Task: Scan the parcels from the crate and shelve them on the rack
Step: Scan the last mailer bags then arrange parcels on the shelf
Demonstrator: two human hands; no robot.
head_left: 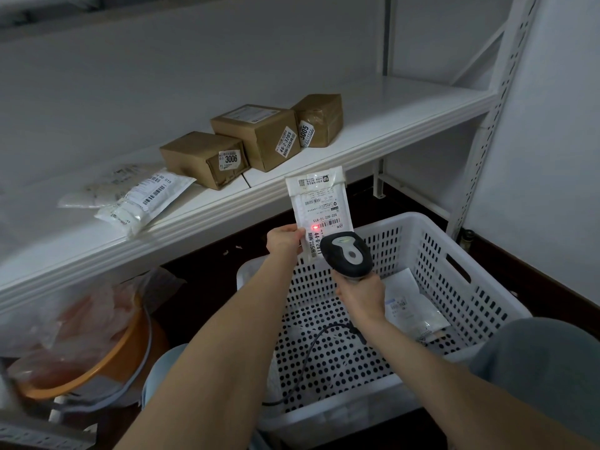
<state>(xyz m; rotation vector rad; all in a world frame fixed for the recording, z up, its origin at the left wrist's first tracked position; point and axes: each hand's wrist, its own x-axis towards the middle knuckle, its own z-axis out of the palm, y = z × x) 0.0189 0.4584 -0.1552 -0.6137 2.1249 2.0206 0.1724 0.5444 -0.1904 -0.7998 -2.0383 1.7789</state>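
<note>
Both bare forearms reach forward from the lower edge of the view over the white perforated plastic crate (pixel 394 222). The left arm runs up from the lower left. The left hand (pixel 284 240) pinches the lower left edge of a flat white plastic mailer parcel (pixel 319 206), thumb on the front, the other fingers hidden behind it. The parcel stands upright in the air above the crate's far left corner, in front of the shelf edge, with its printed label facing the camera and the text upside down. The right arm comes in from the lower right, wrist bent slightly up. The right hand (pixel 360 293) is wrapped tightly round the handle of a black and grey handheld barcode scanner (pixel 349 254), whose head points up at the label, just beside the parcel's lower right corner. A red light spot (pixel 315 227) falls on the barcode. The scanner's black cable (pixel 311 352) hangs down into the crate. A second flat white mailer (pixel 412 306) lies on the crate floor by the right wall. On the white metal rack (pixel 389 125) three brown cardboard boxes sit in a row, marked 3006 (pixel 204 159), 46-2-2205 (pixel 259 134) and 3005 (pixel 319 120). Left of them, white soft packets (pixel 143 199) lie flat. Under the shelf sits an orange round basin (pixel 81 362) covered with clear plastic bags.
</note>
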